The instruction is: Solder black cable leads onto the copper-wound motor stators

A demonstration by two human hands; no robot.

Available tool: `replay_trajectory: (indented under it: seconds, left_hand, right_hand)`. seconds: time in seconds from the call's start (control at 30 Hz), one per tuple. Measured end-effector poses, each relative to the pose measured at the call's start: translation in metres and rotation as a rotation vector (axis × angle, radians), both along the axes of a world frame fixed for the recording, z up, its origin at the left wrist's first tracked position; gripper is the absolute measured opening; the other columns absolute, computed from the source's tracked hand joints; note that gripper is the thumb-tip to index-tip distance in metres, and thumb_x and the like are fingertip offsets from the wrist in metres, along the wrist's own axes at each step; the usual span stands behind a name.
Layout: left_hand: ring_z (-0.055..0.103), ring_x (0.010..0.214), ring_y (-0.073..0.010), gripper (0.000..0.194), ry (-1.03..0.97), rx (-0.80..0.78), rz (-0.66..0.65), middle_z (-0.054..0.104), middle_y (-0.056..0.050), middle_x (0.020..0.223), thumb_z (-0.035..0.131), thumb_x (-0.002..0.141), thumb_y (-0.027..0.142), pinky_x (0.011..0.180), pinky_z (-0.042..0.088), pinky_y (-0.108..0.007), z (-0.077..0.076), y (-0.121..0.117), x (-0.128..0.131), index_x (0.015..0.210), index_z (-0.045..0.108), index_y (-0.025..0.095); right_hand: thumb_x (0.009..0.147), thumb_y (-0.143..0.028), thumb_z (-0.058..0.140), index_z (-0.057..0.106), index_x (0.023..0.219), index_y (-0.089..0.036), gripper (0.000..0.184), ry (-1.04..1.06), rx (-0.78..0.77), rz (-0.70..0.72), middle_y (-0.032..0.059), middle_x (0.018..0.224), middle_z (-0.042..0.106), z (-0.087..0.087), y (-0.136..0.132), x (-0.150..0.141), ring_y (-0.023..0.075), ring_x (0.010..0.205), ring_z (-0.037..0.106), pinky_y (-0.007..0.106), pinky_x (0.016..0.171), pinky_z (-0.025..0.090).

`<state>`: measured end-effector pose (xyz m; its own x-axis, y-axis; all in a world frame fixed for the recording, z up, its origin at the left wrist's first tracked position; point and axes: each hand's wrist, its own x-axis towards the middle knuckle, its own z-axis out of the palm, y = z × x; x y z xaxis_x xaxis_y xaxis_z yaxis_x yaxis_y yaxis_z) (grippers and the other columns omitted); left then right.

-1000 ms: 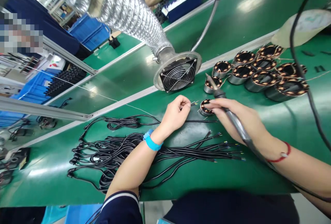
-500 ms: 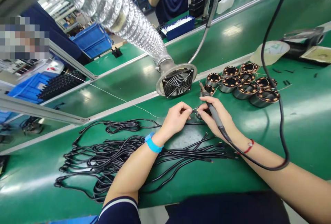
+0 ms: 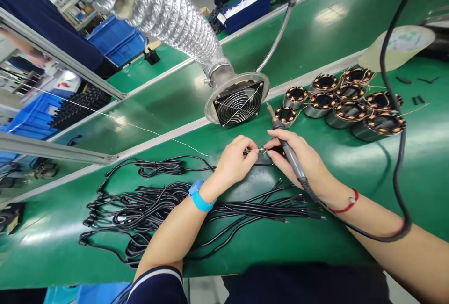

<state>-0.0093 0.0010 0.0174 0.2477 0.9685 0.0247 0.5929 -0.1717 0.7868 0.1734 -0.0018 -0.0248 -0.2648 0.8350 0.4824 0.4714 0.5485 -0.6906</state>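
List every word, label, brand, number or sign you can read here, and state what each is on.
No text can be read in this view.
Pale tape roll: green marks, too blurred to read.
Soldering iron: no lettering can be made out on its handle.
Blue wristband: no lettering can be made out.

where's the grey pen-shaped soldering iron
Head view, right of centre: the grey soldering iron is in the right hand, its tip just left of a copper-wound metal ring.
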Motion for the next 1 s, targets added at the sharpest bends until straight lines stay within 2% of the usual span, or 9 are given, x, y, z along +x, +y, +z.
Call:
replay_trajectory:
  seconds: [0.2, 0.33, 0.43, 0.53, 0.63, 0.7, 0.8, 0.9, 1.0]
  left_hand:
    - [0.053, 0.077, -0.0135, 0.014, -0.026, -0.059, 0.048, 0.057, 0.001, 0.079, 0.057, 0.085, 0.009, 0.075, 0.042, -0.027, -0.002, -0.001, 0.001, 0.074, 0.055, 0.018]
    - [0.050, 0.071, -0.0119, 0.012, -0.080, -0.088, 0.066, 0.055, 0.002, 0.077, 0.058, 0.086, 0.011, 0.069, 0.040, -0.025, -0.004, -0.001, 0.001, 0.076, 0.057, 0.018]
    - [0.051, 0.071, -0.0119, 0.012, -0.094, -0.096, 0.058, 0.055, 0.002, 0.077, 0.058, 0.086, 0.010, 0.069, 0.039, -0.026, -0.005, -0.002, 0.002, 0.075, 0.057, 0.017]
    - [0.053, 0.075, -0.0126, 0.013, -0.070, -0.076, 0.033, 0.058, 0.001, 0.079, 0.059, 0.085, 0.009, 0.072, 0.042, -0.026, -0.005, -0.003, 0.003, 0.075, 0.057, 0.018]
    - [0.054, 0.077, -0.0131, 0.015, -0.042, -0.049, 0.028, 0.059, 0.000, 0.080, 0.059, 0.084, 0.008, 0.075, 0.044, -0.026, -0.005, -0.003, 0.003, 0.074, 0.056, 0.018]
    - [0.054, 0.077, -0.0130, 0.016, -0.036, -0.027, 0.027, 0.059, 0.000, 0.079, 0.058, 0.084, 0.007, 0.075, 0.044, -0.027, -0.006, -0.003, 0.004, 0.073, 0.055, 0.018]
    - [0.054, 0.076, -0.0125, 0.017, -0.032, 0.002, 0.016, 0.059, 0.001, 0.078, 0.058, 0.084, 0.006, 0.075, 0.045, -0.026, -0.008, -0.003, 0.004, 0.073, 0.055, 0.018]
    - [0.054, 0.075, -0.0122, 0.017, -0.014, 0.029, 0.005, 0.059, 0.001, 0.078, 0.058, 0.084, 0.006, 0.073, 0.045, -0.025, -0.011, -0.003, 0.003, 0.073, 0.055, 0.018]
    - [0.054, 0.075, -0.0121, 0.017, -0.015, 0.069, -0.008, 0.059, 0.001, 0.077, 0.057, 0.084, 0.006, 0.072, 0.045, -0.025, -0.013, -0.003, 0.002, 0.073, 0.055, 0.018]
  right_hand:
    - [0.095, -0.017, 0.051, 0.050, 0.129, -0.025, 0.035, -0.074, 0.106, -0.052, 0.0017, 0.090, 0.072, -0.002, 0.004, -0.006, 0.0208, 0.082, 0.070, 0.037, 0.075, 0.051]
    - [0.093, -0.019, 0.053, 0.052, 0.130, -0.023, 0.037, -0.093, 0.097, -0.076, 0.0031, 0.093, 0.074, -0.003, 0.007, -0.005, 0.0220, 0.082, 0.071, 0.037, 0.073, 0.051]
    - [0.096, -0.024, 0.054, 0.055, 0.131, -0.024, 0.035, -0.076, 0.030, -0.081, 0.0028, 0.097, 0.076, 0.012, 0.000, 0.007, 0.0225, 0.087, 0.073, 0.037, 0.078, 0.055]
    - [0.101, -0.030, 0.052, 0.057, 0.135, -0.025, 0.034, -0.081, -0.027, -0.141, 0.0004, 0.088, 0.076, 0.034, -0.018, 0.021, 0.0200, 0.080, 0.074, 0.032, 0.069, 0.056]
    - [0.099, -0.026, 0.059, 0.062, 0.125, -0.026, 0.027, -0.052, 0.098, -0.185, 0.0036, 0.098, 0.075, 0.043, -0.037, 0.030, 0.0188, 0.084, 0.072, 0.030, 0.073, 0.058]
    - [0.094, -0.020, 0.064, 0.063, 0.113, -0.025, 0.019, 0.022, 0.197, -0.161, 0.0040, 0.091, 0.072, 0.037, -0.046, 0.032, 0.0177, 0.077, 0.069, 0.030, 0.070, 0.058]
    - [0.091, -0.018, 0.067, 0.059, 0.100, -0.024, 0.013, 0.074, 0.254, -0.085, 0.0013, 0.075, 0.066, 0.019, -0.050, 0.033, 0.0155, 0.063, 0.064, 0.027, 0.053, 0.053]
    - [0.089, -0.017, 0.066, 0.057, 0.099, -0.023, 0.014, 0.094, 0.271, -0.037, 0.0010, 0.073, 0.064, 0.009, -0.048, 0.034, 0.0143, 0.057, 0.062, 0.026, 0.046, 0.049]
    - [0.089, -0.017, 0.065, 0.057, 0.099, -0.023, 0.014, 0.106, 0.276, -0.026, 0.0007, 0.072, 0.063, 0.008, -0.045, 0.034, 0.0144, 0.056, 0.062, 0.026, 0.045, 0.049]
